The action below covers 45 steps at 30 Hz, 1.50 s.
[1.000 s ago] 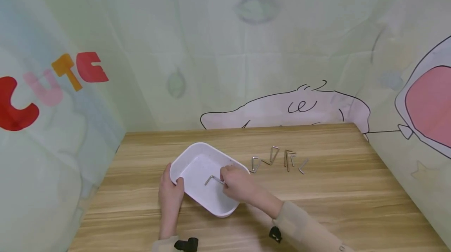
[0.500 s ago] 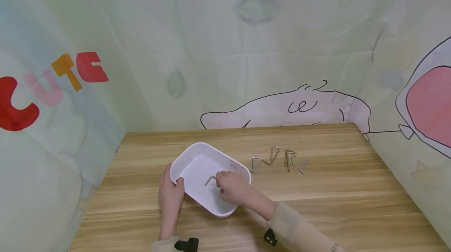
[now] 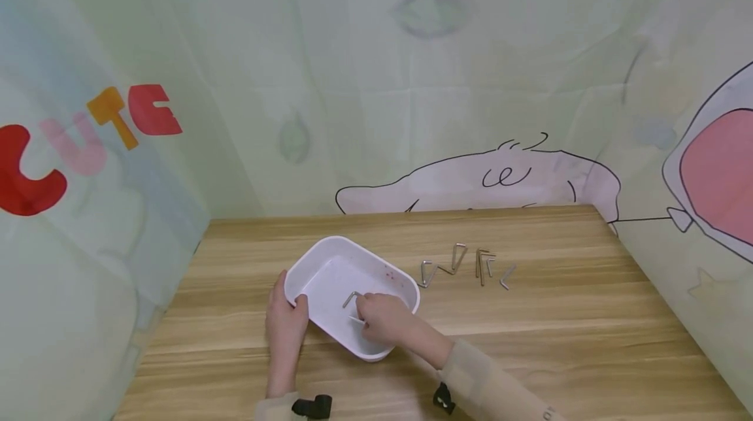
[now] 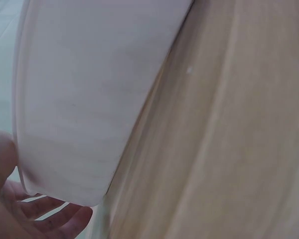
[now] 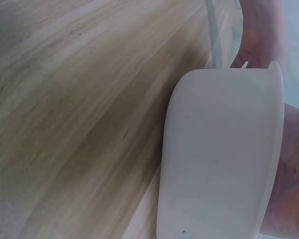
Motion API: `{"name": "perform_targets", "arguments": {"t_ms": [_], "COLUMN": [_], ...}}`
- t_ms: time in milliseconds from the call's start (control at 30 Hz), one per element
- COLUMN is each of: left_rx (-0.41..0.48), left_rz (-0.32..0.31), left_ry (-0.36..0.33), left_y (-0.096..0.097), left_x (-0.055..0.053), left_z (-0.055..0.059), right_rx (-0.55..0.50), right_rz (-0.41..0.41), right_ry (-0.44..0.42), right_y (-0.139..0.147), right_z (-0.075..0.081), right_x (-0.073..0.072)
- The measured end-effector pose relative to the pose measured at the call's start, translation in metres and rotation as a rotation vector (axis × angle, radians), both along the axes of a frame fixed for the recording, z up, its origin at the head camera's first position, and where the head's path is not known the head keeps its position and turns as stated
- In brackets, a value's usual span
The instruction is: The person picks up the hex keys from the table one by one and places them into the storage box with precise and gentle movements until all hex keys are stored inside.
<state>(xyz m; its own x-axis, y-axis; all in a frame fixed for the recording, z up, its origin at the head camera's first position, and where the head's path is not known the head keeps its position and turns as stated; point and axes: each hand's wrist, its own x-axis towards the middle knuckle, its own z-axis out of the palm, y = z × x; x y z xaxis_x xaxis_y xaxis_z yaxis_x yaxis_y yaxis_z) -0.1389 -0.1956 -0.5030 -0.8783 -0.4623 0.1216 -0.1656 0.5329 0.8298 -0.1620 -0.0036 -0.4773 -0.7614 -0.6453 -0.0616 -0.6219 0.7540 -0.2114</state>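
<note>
The left hand (image 3: 287, 324) grips the left corner of a white tray (image 3: 325, 277); the right hand (image 3: 381, 320), curled, partly covers 1 hex key (image 3: 350, 299) inside, its hold hidden. Printed fabric (image 3: 353, 81) backs the wood-grain counter's (image 3: 529, 349) far edge.

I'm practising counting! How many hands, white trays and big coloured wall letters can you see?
Hands: 2 (left hand, right hand)
White tray: 1
Wall letters: 4 (C, U, T, E)
Total: 7
</note>
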Motion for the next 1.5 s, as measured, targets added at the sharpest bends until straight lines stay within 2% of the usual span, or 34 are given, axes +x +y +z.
{"name": "perform_targets", "arguments": {"t_ms": [333, 767, 1100, 1500], "left_rx": [0.003, 0.011, 0.014, 0.015], "left_rz": [0.001, -0.004, -0.008, -0.005], "left_ry": [0.018, -0.003, -0.006, 0.001], "left_y": [0.0, 0.0, 0.0, 0.0], "left_x": [-0.001, 0.001, 0.001, 0.001], "left_z": [-0.002, 0.001, 0.001, 0.0], "right_rx": [-0.027, -0.033, -0.07, -0.177], "right_rz": [0.005, -0.033, -0.045, -0.062], "right_ry": [0.019, -0.026, 0.014, 0.07], "right_y": [0.0, -0.001, 0.005, 0.021], "right_z": [-0.003, -0.001, -0.001, 0.014], "right_x": [0.0, 0.002, 0.004, 0.009]}}
